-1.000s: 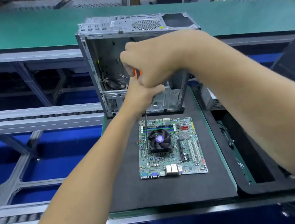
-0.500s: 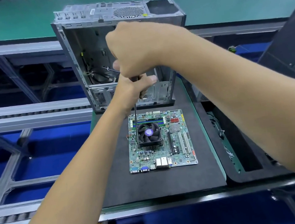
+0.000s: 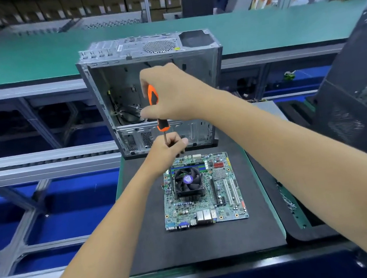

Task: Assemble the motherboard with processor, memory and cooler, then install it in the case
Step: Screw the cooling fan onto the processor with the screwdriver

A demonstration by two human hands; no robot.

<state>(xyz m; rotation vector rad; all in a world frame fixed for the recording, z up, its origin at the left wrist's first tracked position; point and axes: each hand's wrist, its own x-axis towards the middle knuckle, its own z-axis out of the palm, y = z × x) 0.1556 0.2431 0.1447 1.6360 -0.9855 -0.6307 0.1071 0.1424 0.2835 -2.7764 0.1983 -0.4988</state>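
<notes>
Right hand (image 3: 172,91) grips the orange-and-black handle of a screwdriver (image 3: 154,100), held near upright. Left hand (image 3: 168,151) below it, fingers curled round the metal shaft. Shaft runs down to the left edge of the cooler (image 3: 187,181); tip contact too small to tell. Cooler with black fan sits on the green motherboard (image 3: 206,207), memory sticks just behind it. Motherboard lies flat on a dark mat (image 3: 191,246) on the surface. Open metal case (image 3: 151,50) stands upright just behind the mat's far edge, apart from the board, its inside showing loose cables.
</notes>
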